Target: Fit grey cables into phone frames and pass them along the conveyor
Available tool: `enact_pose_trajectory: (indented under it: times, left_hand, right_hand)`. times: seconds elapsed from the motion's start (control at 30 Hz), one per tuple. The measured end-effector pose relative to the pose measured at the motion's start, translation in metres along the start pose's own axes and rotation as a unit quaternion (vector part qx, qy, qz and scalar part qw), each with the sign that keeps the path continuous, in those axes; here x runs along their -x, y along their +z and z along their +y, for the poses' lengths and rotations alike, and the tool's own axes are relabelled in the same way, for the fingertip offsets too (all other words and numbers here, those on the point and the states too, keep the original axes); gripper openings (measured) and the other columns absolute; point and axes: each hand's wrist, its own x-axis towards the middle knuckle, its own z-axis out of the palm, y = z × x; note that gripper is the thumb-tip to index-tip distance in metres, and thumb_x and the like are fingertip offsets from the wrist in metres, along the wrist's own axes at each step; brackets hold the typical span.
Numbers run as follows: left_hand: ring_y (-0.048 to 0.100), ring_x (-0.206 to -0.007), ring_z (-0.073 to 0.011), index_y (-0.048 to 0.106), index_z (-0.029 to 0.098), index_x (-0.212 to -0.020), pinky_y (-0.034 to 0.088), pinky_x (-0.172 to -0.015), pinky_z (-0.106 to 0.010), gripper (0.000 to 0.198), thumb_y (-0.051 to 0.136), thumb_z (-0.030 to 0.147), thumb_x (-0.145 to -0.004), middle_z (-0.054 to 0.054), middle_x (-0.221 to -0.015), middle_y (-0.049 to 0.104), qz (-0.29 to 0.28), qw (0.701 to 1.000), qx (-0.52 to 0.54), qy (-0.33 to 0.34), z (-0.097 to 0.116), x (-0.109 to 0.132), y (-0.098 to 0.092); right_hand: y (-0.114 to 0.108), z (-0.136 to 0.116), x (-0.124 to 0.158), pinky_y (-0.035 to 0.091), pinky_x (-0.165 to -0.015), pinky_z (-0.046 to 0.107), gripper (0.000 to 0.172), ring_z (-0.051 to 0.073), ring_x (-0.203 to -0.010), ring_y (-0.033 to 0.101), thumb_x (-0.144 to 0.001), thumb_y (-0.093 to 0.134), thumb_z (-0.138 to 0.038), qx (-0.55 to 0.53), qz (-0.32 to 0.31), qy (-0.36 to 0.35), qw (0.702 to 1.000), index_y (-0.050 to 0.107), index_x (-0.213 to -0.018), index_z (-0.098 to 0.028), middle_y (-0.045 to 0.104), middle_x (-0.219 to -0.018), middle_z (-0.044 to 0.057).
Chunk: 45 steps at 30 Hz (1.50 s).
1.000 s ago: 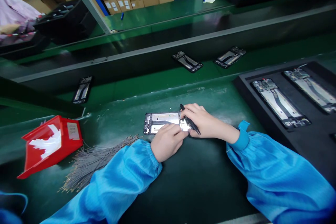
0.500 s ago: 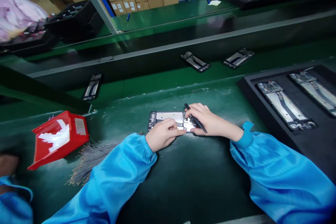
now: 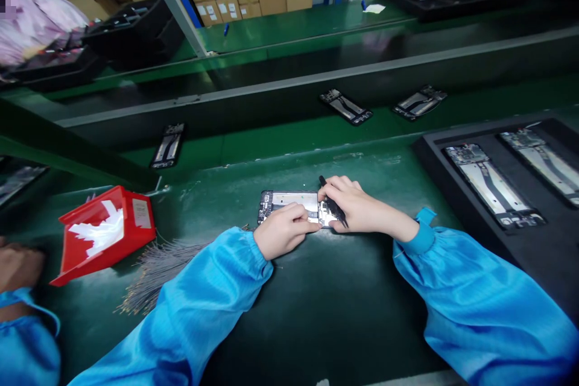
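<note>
phone frame point(image 3: 289, 198) lies on the counter point(image 3: 357, 295) toward its far edge, long axis roughly along that edge; right hand point(image 3: 353, 202), curled around black tweezers point(image 3: 338, 212), spans its right end; left hand point(image 3: 281, 231), fingers bent, touches its near long side, pinch unclear.

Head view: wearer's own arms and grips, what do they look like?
Left sleeve: loose, shiny blue, gathered at the wrist. Right sleeve: same, but ending in a blue wristband with a protruding tab. Left grip and right grip: no gloves.
</note>
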Motion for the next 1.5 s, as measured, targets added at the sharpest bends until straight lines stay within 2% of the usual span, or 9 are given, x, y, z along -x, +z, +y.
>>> enact_pose_trajectory:
  times: [0.43,0.6,0.83,1.07,1.27,1.37,1.5]
  left_hand:
    - [0.046,-0.071,-0.013,0.063,0.02,-0.098,0.043,-0.069,-0.024,0.027,0.04,0.015,-0.084,-0.003,-0.077,0.05,-0.02,1.0,-0.008,-0.01,0.001,0.001,0.001]
    - [0.05,-0.074,-0.0131,0.062,0.015,-0.091,0.044,-0.07,-0.023,0.024,0.04,0.012,-0.081,-0.004,-0.079,0.055,-0.004,0.997,0.056,-0.053,0.002,0.0,0.0]
    - [0.054,-0.073,-0.0122,0.064,0.017,-0.084,0.044,-0.067,-0.021,0.022,0.043,0.013,-0.08,-0.003,-0.077,0.058,-0.013,0.989,0.122,-0.084,0.003,-0.001,-0.003]
    - [0.055,-0.073,-0.0119,0.065,0.019,-0.08,0.041,-0.073,-0.024,0.02,0.045,0.014,-0.078,-0.001,-0.074,0.061,-0.049,0.989,0.125,-0.054,0.004,-0.003,-0.005]
    - [0.055,-0.073,-0.0121,0.063,0.019,-0.08,0.04,-0.073,-0.025,0.02,0.044,0.013,-0.077,-0.001,-0.074,0.061,-0.074,0.992,0.093,-0.044,0.004,-0.003,-0.006]
    - [0.054,-0.073,-0.0126,0.061,0.018,-0.082,0.042,-0.073,-0.025,0.019,0.044,0.013,-0.076,-0.002,-0.075,0.061,-0.057,0.992,0.103,-0.048,0.005,-0.003,-0.005]
    - [0.05,-0.067,-0.013,0.057,0.016,-0.079,0.042,-0.064,-0.023,0.016,0.042,0.011,-0.074,-0.001,-0.068,0.055,0.016,0.99,0.104,-0.097,0.007,-0.003,-0.001]
  right_hand:
    - [0.0,-0.001,-0.001,0.034,-0.074,0.036,0.037,0.026,-0.092,0.04,-0.065,0.06,-0.024,0.009,0.009,-0.004,1.0,0.046,-0.099,-0.022,0.045,-0.105,0.008]
    - [0.002,-0.003,-0.009,0.034,-0.072,0.035,0.034,0.025,-0.089,0.039,-0.069,0.06,-0.033,0.017,0.013,-0.009,1.0,0.046,-0.097,-0.022,0.045,-0.101,0.008]
    - [0.002,0.001,-0.017,0.033,-0.072,0.035,0.038,0.024,-0.09,0.039,-0.068,0.062,-0.035,0.003,-0.025,-0.025,0.999,0.045,-0.099,-0.022,0.044,-0.1,0.006]
    - [0.0,0.003,-0.016,0.032,-0.073,0.035,0.039,0.024,-0.089,0.038,-0.067,0.063,-0.035,-0.008,-0.033,-0.025,0.999,0.044,-0.099,-0.022,0.044,-0.1,0.006]
    - [0.001,-0.005,-0.018,0.031,-0.07,0.034,0.037,0.025,-0.089,0.038,-0.065,0.061,-0.029,0.025,-0.038,-0.011,0.999,0.045,-0.098,-0.022,0.044,-0.099,0.007]
    - [0.002,-0.008,-0.018,0.031,-0.071,0.034,0.036,0.026,-0.09,0.038,-0.065,0.059,-0.027,0.026,-0.038,-0.014,0.999,0.045,-0.098,-0.022,0.045,-0.101,0.007]
    - [0.001,-0.005,-0.016,0.032,-0.072,0.035,0.033,0.025,-0.092,0.037,-0.069,0.058,-0.028,-0.003,-0.028,-0.036,0.999,0.045,-0.098,-0.022,0.045,-0.104,0.008]
